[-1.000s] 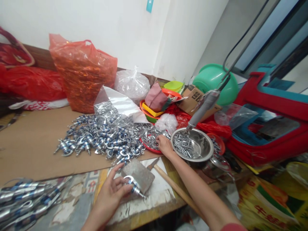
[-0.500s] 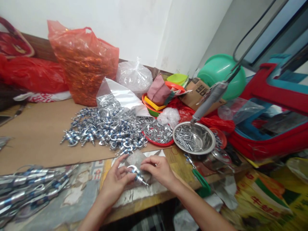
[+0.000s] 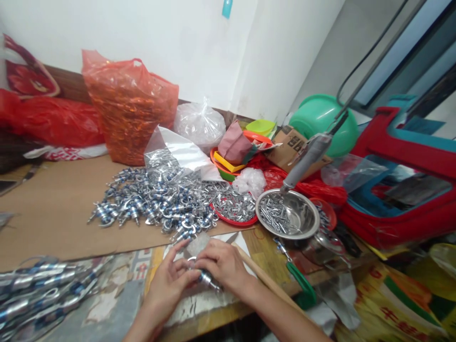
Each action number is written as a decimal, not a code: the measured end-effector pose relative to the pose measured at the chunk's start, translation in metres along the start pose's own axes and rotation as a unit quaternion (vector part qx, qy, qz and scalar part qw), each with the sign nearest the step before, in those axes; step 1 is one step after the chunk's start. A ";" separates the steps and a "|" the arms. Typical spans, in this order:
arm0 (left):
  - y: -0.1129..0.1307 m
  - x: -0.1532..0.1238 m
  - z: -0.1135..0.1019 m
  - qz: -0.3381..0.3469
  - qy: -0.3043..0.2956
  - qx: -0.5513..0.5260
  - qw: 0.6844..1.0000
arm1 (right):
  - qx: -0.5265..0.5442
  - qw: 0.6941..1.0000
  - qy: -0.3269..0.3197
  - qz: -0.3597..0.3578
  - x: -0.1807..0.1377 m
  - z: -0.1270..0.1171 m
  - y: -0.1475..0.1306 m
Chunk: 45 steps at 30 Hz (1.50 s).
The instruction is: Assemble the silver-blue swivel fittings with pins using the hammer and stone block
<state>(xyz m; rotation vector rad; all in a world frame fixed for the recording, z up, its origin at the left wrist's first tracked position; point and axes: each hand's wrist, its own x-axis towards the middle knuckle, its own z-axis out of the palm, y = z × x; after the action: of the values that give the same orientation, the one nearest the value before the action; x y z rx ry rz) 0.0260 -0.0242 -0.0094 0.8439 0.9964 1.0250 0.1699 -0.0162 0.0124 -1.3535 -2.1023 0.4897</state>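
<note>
My left hand (image 3: 167,284) and my right hand (image 3: 220,266) meet over a grey block (image 3: 197,244) near the table's front edge. Both are closed on one small metal fitting with a blue band and a silver hook (image 3: 205,279). A heap of like fittings (image 3: 153,202) lies on brown cardboard (image 3: 53,213) behind my hands. To its right a red dish (image 3: 237,219) holds small silver parts. A steel bowl (image 3: 306,216) holds screws.
An orange bag (image 3: 130,107), red bags (image 3: 50,121) and a clear bag (image 3: 199,124) stand at the back wall. A grey hanging power tool (image 3: 306,159) points into the bowl. A wooden handle (image 3: 263,278) lies right of my hands. More fittings (image 3: 39,292) lie at front left.
My right hand came back from the red dish to the block and closed on the fitting that my left hand holds. The camera view shifted slightly.
</note>
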 end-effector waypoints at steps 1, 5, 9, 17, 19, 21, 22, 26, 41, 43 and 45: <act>0.000 0.000 0.000 0.001 0.002 0.000 1.000 | 0.003 1.000 0.011 -0.007 -0.001 0.003 0.001; 0.000 0.000 0.001 0.001 0.013 0.009 1.000 | 0.000 0.999 0.047 0.024 -0.003 0.009 -0.001; 0.001 -0.001 0.002 -0.004 0.019 0.018 1.000 | 0.042 0.991 0.103 0.074 -0.009 -0.001 0.003; 0.001 -0.001 0.002 -0.004 0.026 0.013 1.000 | -0.140 0.976 0.012 0.169 -0.081 -0.044 0.070; 0.002 -0.001 0.002 -0.001 0.023 0.012 1.000 | -0.124 0.977 -0.001 0.171 -0.087 -0.049 0.066; 0.002 -0.001 0.001 0.001 0.021 0.010 1.000 | -0.104 0.984 0.024 0.141 -0.083 -0.053 0.048; 0.002 -0.001 0.001 0.000 0.022 0.010 1.000 | -0.093 0.989 0.034 0.113 -0.080 -0.055 0.037; 0.001 0.000 0.001 0.001 0.024 0.013 1.000 | -0.059 0.997 0.057 0.001 -0.069 -0.060 -0.004; 0.001 0.003 -0.008 0.004 0.001 0.127 0.992 | -0.013 0.990 0.084 0.115 -0.091 -0.041 0.026; 0.003 0.004 -0.011 0.029 -0.002 0.225 0.974 | 0.003 0.984 0.077 0.163 -0.088 -0.043 0.044; 0.005 0.006 -0.014 0.079 0.001 0.291 0.953 | 0.002 0.985 0.014 0.173 -0.082 -0.046 0.058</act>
<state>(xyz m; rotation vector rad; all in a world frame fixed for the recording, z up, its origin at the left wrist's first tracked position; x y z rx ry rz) 0.0128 -0.0159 -0.0108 1.4255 1.2729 0.8701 0.2654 -0.0667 -0.0086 -1.7233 -1.8463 0.6107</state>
